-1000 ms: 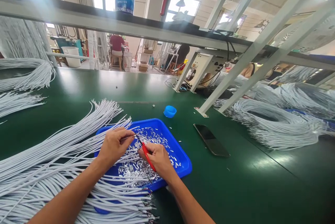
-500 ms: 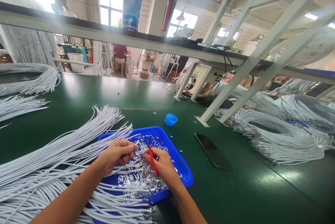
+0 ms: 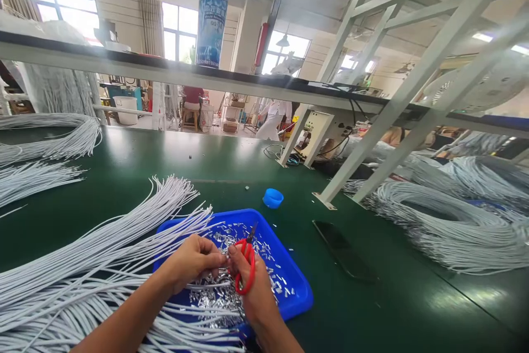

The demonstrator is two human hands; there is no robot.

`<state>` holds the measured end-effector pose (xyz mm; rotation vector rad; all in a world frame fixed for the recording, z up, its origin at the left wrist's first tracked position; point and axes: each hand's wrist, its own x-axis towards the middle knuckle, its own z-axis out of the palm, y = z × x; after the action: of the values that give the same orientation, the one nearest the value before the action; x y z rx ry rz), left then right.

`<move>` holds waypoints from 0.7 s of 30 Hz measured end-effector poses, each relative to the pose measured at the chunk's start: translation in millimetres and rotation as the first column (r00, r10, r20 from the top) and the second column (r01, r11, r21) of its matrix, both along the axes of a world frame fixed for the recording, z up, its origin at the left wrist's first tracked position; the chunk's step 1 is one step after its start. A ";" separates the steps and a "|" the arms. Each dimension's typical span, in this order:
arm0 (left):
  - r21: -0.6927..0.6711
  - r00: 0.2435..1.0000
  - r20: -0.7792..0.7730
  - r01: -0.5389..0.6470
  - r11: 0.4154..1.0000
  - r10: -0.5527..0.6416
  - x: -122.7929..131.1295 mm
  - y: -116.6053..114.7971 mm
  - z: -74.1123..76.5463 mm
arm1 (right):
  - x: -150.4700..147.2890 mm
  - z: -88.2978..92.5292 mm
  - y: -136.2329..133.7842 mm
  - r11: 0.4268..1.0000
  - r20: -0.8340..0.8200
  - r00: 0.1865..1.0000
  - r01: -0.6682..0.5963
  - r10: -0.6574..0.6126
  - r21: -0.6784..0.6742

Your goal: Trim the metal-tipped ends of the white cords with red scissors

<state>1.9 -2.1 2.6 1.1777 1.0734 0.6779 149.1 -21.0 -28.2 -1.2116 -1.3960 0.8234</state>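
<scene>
A worker's right hand (image 3: 254,281) grips red-handled scissors (image 3: 247,259) over a blue tray (image 3: 298,302) of metal bits (image 3: 215,303), blades angled toward the bench's (image 3: 397,314) far edge. The left hand (image 3: 194,262), fingers pinched narrow, meets the right's fingertips; what it holds is unclear. White cables (image 3: 119,234) overlap the tray's left edge.

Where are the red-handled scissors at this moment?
In the head view, the scissors are in the right hand, beside the left hand, over the blue tray.
</scene>
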 end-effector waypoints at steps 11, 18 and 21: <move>0.109 0.996 0.043 -0.079 0.991 0.075 -0.1 -0.9 -0.2 | 24.3 11.6 25.3 0.980 -0.535 0.845 -0.111 0.007 -0.163; 0.047 0.991 0.093 -0.102 0.994 0.098 -1.9 0.7 4.3 | 22.3 5.3 16.6 0.939 -0.434 0.881 -0.293 0.191 -0.181; 0.039 0.993 0.105 -0.048 0.998 0.044 -5.0 1.1 3.8 | 6.1 7.9 7.7 0.933 -0.520 0.833 -0.318 0.190 -0.167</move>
<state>-3.1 -1.0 6.4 1.1436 1.0047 0.7926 155.2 -13.4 -20.3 -0.9039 -1.0543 1.4265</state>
